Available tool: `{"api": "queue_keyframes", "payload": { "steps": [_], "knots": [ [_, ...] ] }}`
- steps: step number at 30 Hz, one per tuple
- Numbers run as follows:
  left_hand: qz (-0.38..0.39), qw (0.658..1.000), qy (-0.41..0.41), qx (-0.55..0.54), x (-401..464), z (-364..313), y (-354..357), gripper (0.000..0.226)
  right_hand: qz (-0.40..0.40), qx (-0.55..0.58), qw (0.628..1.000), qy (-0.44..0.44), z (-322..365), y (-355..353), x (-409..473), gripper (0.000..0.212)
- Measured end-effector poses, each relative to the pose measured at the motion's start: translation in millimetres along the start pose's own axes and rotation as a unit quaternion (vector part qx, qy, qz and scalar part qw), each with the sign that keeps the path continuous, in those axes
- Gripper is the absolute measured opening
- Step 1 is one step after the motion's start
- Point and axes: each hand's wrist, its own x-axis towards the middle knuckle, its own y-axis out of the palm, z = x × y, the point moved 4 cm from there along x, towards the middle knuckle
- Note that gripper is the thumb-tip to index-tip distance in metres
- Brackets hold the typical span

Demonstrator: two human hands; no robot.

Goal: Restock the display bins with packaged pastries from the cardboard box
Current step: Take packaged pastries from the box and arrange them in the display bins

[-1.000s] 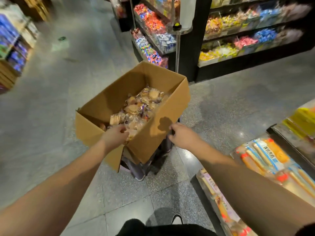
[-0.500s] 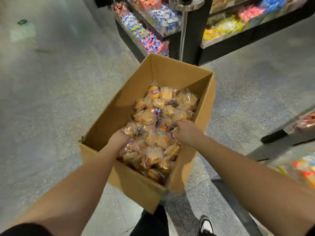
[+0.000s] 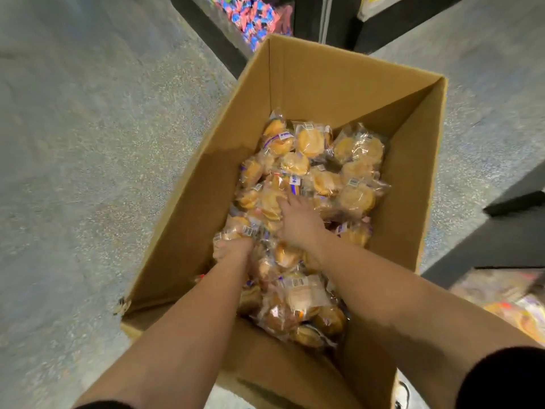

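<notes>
Box: the cardboard box [image 3: 318, 93] stands open on the grey floor [image 3: 88, 172], tipped toward the person, its far half bare.
Pastries: the packaged pastries [image 3: 306, 184] lie in a loose heap along the near and right side of the box, each in clear crinkly wrap.
Left hand: the left hand [image 3: 233, 249] is dug into the heap at its left edge, fingers buried; I cannot tell whether they grip a packet.
Right hand: the right hand [image 3: 298, 219] lies on top of the pile with fingers spread and reaching forward, not yet closed on anything.
Bins: a display bin of bright sweets [image 3: 250, 13] shows at the top edge, well apart from the box; the bin to be filled is not clearly in view.
Doing it well: probably best to scoop from under the heap with both hands together, gathering a modest armful; the slick wrappers look likely to slide, so press packets lightly against each other without crushing the soft pastries.
</notes>
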Motion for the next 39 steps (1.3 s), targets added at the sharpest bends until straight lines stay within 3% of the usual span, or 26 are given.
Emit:
{"api": "queue_keyframes", "payload": {
  "steps": [2, 5, 9, 13, 17, 19, 23, 25, 27, 28, 31, 34, 36, 39],
  "knots": [
    [-0.002, 1.0, -0.011, -0.02, 49.2, 4.3, 24.3, 0.122, 0.001, -0.008, 1.0, 0.01, 4.9, 10.6, 21.6, 0.086],
    [-0.073, 0.996, -0.046, -0.028, 17.9, -2.3, 13.6, 0.098, 0.011, -0.001, 0.999, 0.034, 9.6, 29.4, 47.6, 0.088],
    [-0.107, 0.993, -0.022, -0.035, 9.2, -7.2, 8.5, 0.108, -0.047, 0.003, 0.998, 0.049, 10.6, 42.6, 63.4, 0.084],
    [-0.106, 0.993, -0.007, -0.043, 16.0, -3.5, -1.8, 0.08, -0.064, 0.049, 0.995, 0.054, 7.9, 39.2, 60.4, 0.082],
    [-0.066, 0.995, 0.032, -0.073, -8.5, -4.8, -14.8, 0.061, -0.027, 0.19, 0.978, 0.078, -1.8, 19.7, 31.7, 0.08],
    [-0.014, 0.992, 0.056, -0.114, -28.2, -5.3, -20.8, 0.062, 0.024, 0.288, 0.952, 0.098, -3.2, 4.6, 9.1, 0.082],
    [0.077, 0.973, 0.058, -0.208, -61.0, 0.7, -39.1, 0.1, 0.071, 0.394, 0.903, 0.156, -6.4, -34.9, -37.5, 0.079],
    [0.126, 0.952, 0.09, -0.264, -105.8, -2.1, -52.5, 0.07, 0.069, 0.496, 0.848, 0.174, -8.5, -57.0, -67.5, 0.074],
    [0.184, 0.929, 0.126, -0.294, -154.3, -3.0, -65.0, 0.027, 0.077, 0.623, 0.761, 0.163, -10.8, -77.1, -104.0, 0.064],
    [0.225, 0.916, 0.145, -0.3, -173.4, -3.1, -67.2, 0.021, 0.076, 0.66, 0.732, 0.15, -13.2, -88.7, -122.7, 0.055],
    [0.298, 0.881, 0.186, -0.317, -221.6, -7.1, -75.5, 0.027, 0.043, 0.695, 0.706, 0.128, -33.2, -120.8, -177.0, 0.05],
    [0.362, 0.858, 0.199, -0.305, -266.0, -14.3, -68.7, 0.029, 0.009, 0.744, 0.66, 0.103, -50.5, -146.2, -230.1, 0.029],
    [0.397, 0.848, 0.226, -0.27, -296.3, -20.7, -56.7, 0.027, -0.021, 0.75, 0.654, 0.097, -65.8, -155.4, -264.5, 0.03],
    [0.447, 0.829, 0.257, -0.218, -332.3, -27.0, -30.5, 0.05, -0.067, 0.755, 0.645, 0.1, -94.5, -158.9, -313.8, 0.022]
  ]
}}
